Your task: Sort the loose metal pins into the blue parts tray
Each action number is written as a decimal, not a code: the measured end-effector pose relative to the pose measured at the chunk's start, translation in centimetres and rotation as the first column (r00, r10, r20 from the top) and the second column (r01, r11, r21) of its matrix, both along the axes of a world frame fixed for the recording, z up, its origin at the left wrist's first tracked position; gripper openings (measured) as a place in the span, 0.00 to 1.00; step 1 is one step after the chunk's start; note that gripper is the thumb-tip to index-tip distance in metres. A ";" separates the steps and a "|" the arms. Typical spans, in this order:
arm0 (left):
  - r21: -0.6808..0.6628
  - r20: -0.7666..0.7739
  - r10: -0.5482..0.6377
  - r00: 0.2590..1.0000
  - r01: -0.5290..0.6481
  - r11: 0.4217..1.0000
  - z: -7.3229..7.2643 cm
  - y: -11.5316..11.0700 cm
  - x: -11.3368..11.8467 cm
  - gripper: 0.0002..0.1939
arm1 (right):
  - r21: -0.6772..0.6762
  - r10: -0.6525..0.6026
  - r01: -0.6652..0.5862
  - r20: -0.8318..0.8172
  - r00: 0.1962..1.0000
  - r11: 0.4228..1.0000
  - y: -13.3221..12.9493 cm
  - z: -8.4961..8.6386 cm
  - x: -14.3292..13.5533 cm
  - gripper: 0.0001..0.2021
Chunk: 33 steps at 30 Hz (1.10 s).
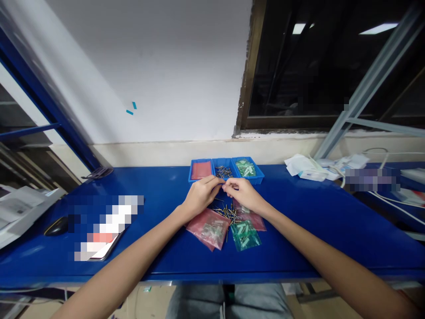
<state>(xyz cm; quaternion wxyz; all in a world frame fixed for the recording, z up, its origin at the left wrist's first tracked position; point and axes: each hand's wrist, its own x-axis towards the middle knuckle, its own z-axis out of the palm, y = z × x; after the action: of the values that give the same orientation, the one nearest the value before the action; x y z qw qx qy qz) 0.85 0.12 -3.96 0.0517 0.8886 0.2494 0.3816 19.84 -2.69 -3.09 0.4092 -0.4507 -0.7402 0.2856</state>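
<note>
My left hand (202,195) and my right hand (242,191) meet fingertip to fingertip over the blue table, in front of the bins. Both are closed in a pinch; whatever lies between the fingertips is too small to make out. Below them is a loose pile of thin metal pins (229,212). A red bag (210,228) with pale pieces inside lies left of the pile, a green bag (245,235) in front, and another red bag (257,220) partly under my right wrist. Behind stand blue bins with red bags (201,170), metal pins (223,172) and green bags (245,167).
On the blue table (299,239) a black mouse (56,226) and a blurred-out flat device (109,235) lie at the left. White papers (26,208) rest at the far left. Crumpled white packaging (307,168) and cables are at the right, near the wall.
</note>
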 end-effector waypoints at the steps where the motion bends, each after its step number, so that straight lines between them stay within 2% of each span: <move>1: 0.008 -0.017 0.017 1.000 -0.017 1.000 -0.1 0.1 0.0 0.08 | -0.037 0.030 -0.032 -0.042 0.999 0.999 0.0 0.0 0.0 0.13; 3: 0.010 -0.030 0.053 0.998 -0.053 0.999 -0.2 0.2 -0.1 0.08 | -0.103 0.076 -0.088 -0.119 0.990 0.991 0.1 0.0 0.0 0.14; 5: -0.005 -0.020 0.067 0.998 -0.067 0.998 -0.3 0.2 -0.1 0.07 | -0.125 0.073 -0.093 -0.155 0.985 0.988 0.1 0.2 0.0 0.16; 7: -0.056 0.024 0.056 0.998 -0.054 0.997 -0.3 0.2 0.1 0.07 | -0.064 0.018 -0.027 -0.129 0.991 0.998 0.1 0.3 -0.1 0.14; 10: -0.177 0.127 0.022 0.992 0.001 0.984 -0.1 0.1 0.3 0.06 | 0.114 -0.067 0.067 -0.009 0.998 0.991 -0.1 0.4 0.0 0.06; 14: -0.279 0.201 0.019 0.979 0.038 0.960 0.0 -0.1 0.4 0.07 | 0.244 -0.080 0.038 0.164 0.983 0.969 -0.2 0.4 0.1 0.05; 18: -0.296 0.186 -0.007 0.982 0.063 0.953 -0.1 -0.2 0.5 0.03 | 0.278 -0.079 0.013 0.226 0.971 0.960 -0.2 0.1 0.1 0.05; 21: -0.286 0.182 0.013 0.983 0.040 0.957 0.1 -0.2 0.5 0.06 | 0.337 -0.140 0.042 0.270 0.953 0.940 -0.3 0.0 0.3 0.06; 23: -0.274 0.184 0.070 0.981 -0.017 0.961 0.3 -0.1 0.3 0.08 | 0.443 -0.244 0.061 0.368 0.897 0.894 -0.4 0.2 0.4 0.08; 27: -0.234 0.148 0.162 0.976 -0.125 0.964 0.6 0.0 0.0 0.09 | 0.613 -0.486 0.055 0.565 0.666 0.788 0.5 1.6 0.4 0.13; 30: -0.196 0.085 0.195 0.977 -0.176 0.965 0.5 0.1 -0.2 0.09 | 0.620 -0.530 0.045 0.628 0.569 0.783 2.2 2.4 0.0 0.13; 33: -0.145 0.002 0.204 0.979 -0.201 0.969 0.6 0.1 -0.3 0.07 | 0.598 -0.516 0.049 0.643 0.566 0.800 3.1 2.5 -0.4 0.13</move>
<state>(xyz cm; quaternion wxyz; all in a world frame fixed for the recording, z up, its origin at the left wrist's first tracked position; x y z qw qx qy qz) 0.54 0.26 -3.39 0.0787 0.8491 0.3652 0.3735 19.48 0.39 -0.62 0.1922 -0.5181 -0.8033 -0.2223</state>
